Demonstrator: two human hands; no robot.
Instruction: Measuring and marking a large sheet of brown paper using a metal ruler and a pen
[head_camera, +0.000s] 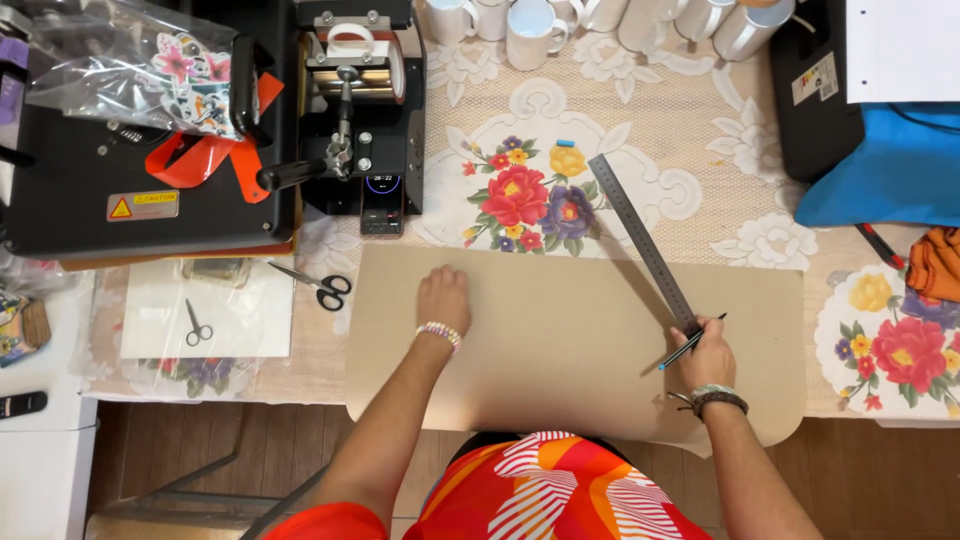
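A large tan cardboard sheet (570, 340) lies across the table's front edge. My left hand (443, 298) rests flat on its left part, fingers together, holding nothing. My right hand (706, 357) sits on the sheet's right part and grips a dark pen with a blue tip (690, 345). That hand also touches the near end of a long steel ruler (640, 235), which runs diagonally up and left onto the floral tablecloth (520, 195).
A black mug press (360, 120) and a flat heat press (130, 150) stand at the back left. Black-handled scissors (315, 285) and small scissors (196, 325) lie left of the sheet. White mugs (530, 30) line the back. A blue cloth (885, 165) lies at right.
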